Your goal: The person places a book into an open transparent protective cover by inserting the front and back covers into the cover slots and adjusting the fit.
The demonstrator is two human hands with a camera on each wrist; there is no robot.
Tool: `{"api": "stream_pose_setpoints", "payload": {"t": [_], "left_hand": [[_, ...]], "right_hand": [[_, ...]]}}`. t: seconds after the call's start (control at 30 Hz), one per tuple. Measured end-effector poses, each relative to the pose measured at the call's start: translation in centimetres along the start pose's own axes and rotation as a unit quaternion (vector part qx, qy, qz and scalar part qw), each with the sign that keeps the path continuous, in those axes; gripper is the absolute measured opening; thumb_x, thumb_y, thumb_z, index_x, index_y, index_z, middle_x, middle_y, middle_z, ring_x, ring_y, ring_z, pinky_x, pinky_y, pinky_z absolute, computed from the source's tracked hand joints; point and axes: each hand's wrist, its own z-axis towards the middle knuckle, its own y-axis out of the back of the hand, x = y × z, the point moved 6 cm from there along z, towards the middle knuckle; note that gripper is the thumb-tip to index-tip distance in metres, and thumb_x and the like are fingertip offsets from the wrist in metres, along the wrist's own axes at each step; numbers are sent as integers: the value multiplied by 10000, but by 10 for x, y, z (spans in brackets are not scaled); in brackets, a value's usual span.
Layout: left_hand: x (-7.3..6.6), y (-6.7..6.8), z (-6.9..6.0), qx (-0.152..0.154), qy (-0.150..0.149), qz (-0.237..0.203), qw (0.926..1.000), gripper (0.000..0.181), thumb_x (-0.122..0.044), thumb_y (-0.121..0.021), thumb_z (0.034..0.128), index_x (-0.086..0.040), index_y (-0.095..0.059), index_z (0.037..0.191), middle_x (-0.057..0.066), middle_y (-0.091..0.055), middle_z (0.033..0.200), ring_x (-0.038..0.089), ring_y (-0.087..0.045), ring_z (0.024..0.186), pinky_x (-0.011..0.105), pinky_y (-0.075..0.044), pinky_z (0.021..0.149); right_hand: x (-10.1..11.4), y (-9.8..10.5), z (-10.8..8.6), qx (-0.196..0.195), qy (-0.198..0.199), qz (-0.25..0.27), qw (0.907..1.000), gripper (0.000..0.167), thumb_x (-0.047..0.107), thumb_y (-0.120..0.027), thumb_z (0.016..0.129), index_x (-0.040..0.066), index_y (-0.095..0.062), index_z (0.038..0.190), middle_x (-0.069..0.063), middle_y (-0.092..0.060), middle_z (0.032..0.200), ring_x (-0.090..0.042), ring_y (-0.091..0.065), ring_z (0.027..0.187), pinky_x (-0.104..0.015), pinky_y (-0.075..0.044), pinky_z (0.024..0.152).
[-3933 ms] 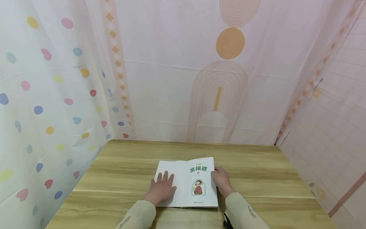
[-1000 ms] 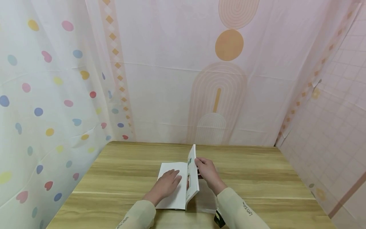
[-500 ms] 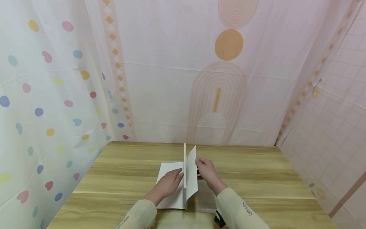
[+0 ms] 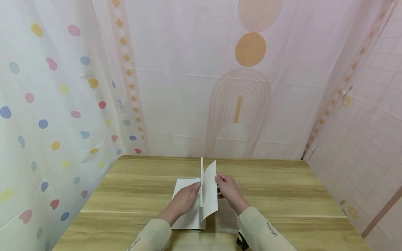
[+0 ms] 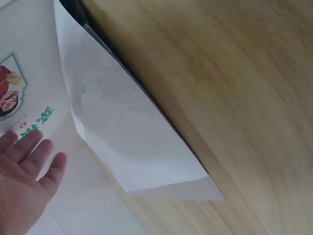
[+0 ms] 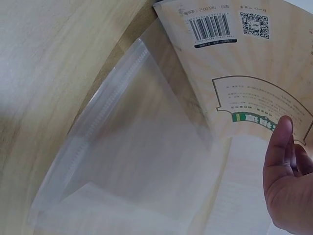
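Note:
A book stands partly open in the head view, with a white leaf [image 4: 185, 219] flat at its left, the page block [image 4: 202, 184] upright, and its back cover [image 4: 210, 191] raised at the right. My left hand [image 4: 182, 202] lies over the flat leaf, fingertips against the page block. In the left wrist view, the straight fingers of that hand [image 5: 29, 176] meet the title page [image 5: 36, 63]. My right hand [image 4: 230, 191] pinches the back cover's outer edge. The right wrist view shows this hand [image 6: 291, 181] beside the printed back cover [image 6: 264, 58] with its barcode.
A clear plastic sleeve [image 6: 132, 142] lies on the wooden table [image 4: 276, 195], under and right of the book. Near my right sleeve is a small black object [image 4: 242, 241]. Patterned curtains [image 4: 176, 104] rise behind the table and at both sides.
The page block has swung left to upright and parted from the back cover, which my right hand still pinches. My left fingertips have moved slightly right, up to the block.

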Motion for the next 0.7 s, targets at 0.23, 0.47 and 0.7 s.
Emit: {"api": "stream_pose_setpoints", "payload": {"t": [0.23, 0.47, 0.7], "left_hand": [[3, 15, 4, -629, 127, -322, 9974, 578, -413, -313, 1083, 26, -584, 1345, 199, -634, 1282, 386, -580, 1206, 519, -439, 1025], [12, 33, 8, -1030, 231, -907, 9903, 340, -198, -569, 999, 14, -650, 1253, 86, -724, 976, 207, -664, 873, 390, -543, 781], [24, 44, 7, -1346, 455, -654, 9877, 307, -86, -600, 942, -18, -676, 1231, 61, -722, 960, 207, -651, 901, 382, -527, 795]], "right_hand": [[-1, 3, 0, -48, 1, -115, 9999, 356, 204, -499, 1039, -70, -619, 1232, -101, -662, 871, -171, -648, 680, -329, -572, 610], [-2, 6, 0, -153, -56, -193, 9997, 288, 207, -524, 1026, -38, -658, 1095, -86, -633, 840, -180, -634, 680, -317, -562, 611], [-4, 7, -1, -156, -28, -257, 9995, 274, 210, -537, 1019, -31, -667, 1010, -69, -609, 802, -191, -614, 678, -313, -551, 606]]}}
